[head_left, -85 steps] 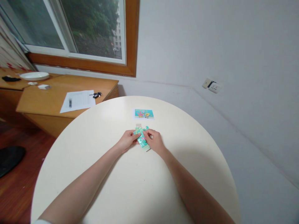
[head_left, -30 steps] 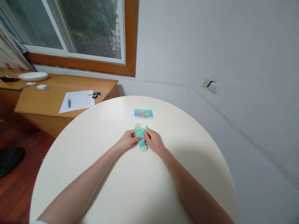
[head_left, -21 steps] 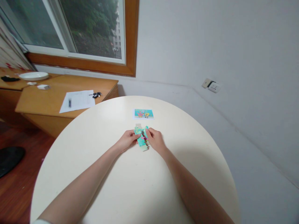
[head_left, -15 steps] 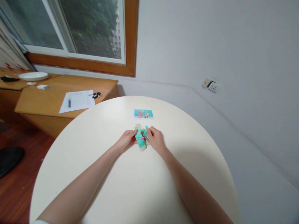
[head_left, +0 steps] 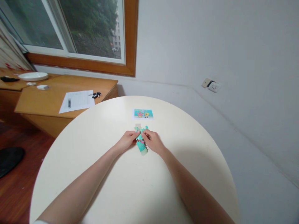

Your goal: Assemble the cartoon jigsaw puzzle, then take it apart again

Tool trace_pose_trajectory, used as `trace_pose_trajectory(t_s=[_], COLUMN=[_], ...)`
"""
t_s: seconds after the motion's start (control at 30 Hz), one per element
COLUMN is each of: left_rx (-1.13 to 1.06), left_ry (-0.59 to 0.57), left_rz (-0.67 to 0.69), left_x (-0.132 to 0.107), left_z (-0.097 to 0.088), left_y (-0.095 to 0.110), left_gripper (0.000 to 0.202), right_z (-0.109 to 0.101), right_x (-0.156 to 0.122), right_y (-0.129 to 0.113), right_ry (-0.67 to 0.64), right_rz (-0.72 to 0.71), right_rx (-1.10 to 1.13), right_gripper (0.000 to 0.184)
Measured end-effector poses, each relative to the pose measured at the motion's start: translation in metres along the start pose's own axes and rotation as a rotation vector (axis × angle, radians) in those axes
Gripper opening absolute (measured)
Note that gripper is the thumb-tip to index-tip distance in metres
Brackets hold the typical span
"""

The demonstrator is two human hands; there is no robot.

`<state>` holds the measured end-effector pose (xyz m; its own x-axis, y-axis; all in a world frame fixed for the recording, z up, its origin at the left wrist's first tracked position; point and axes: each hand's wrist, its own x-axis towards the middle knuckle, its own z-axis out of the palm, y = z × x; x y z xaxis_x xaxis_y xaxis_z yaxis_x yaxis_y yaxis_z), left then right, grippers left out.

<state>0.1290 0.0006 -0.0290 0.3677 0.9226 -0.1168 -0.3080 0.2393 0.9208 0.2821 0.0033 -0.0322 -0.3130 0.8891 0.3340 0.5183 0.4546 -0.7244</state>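
Turquoise jigsaw puzzle pieces (head_left: pixel 141 146), some joined, are between my hands over the middle of the round table. My left hand (head_left: pixel 127 140) pinches their left side between thumb and fingers. From the right, my right hand (head_left: pixel 153 141) closes on them, its thumb and fingertips close to my left thumb. The lower part of the joined pieces hangs tilted toward me, with a pale end. Just beyond my fingers lie loose-looking pieces (head_left: pixel 136 128), one showing a greyish back. Farther back, a picture card (head_left: pixel 143 114) with cartoon figures lies flat. My fingers hide part of the pieces.
The round cream table (head_left: pixel 112 186) fills the foreground. At the left, a wooden desk (head_left: pixel 53 81) holds a sheet of paper (head_left: pixel 79 101), keys (head_left: pixel 96 95), a small white box (head_left: pixel 43 87) and a white plate (head_left: pixel 34 76). A wall socket (head_left: pixel 213 86) is at the right.
My right hand has moved slightly left, its fingertips now near my left thumb. The joined pieces have shifted a little, their lower end now nearer me and farther right.
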Motion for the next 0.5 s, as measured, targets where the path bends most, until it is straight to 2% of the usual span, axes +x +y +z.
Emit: trace_pose_trajectory(t_s=[0.1, 0.27, 0.5], left_rx=[0.012, -0.011, 0.013], left_ry=[-0.018, 0.046, 0.023], left_rz=[0.001, -0.008, 0.023], left_x=[0.0009, 0.0005, -0.0006], left_z=[-0.0005, -0.0019, -0.0045], left_y=[-0.0013, -0.0007, -0.0002], left_gripper=[0.047, 0.047, 0.042], right_z=[0.0008, 0.0009, 0.0012], right_x=[0.0005, 0.0014, 0.0036], right_y=[0.0004, -0.0014, 0.001], right_ry=[0.025, 0.077, 0.039], right_rz=[0.001, 0.034, 0.049], right_rx=[0.026, 0.096, 0.221], right_gripper=[0.025, 0.025, 0.029])
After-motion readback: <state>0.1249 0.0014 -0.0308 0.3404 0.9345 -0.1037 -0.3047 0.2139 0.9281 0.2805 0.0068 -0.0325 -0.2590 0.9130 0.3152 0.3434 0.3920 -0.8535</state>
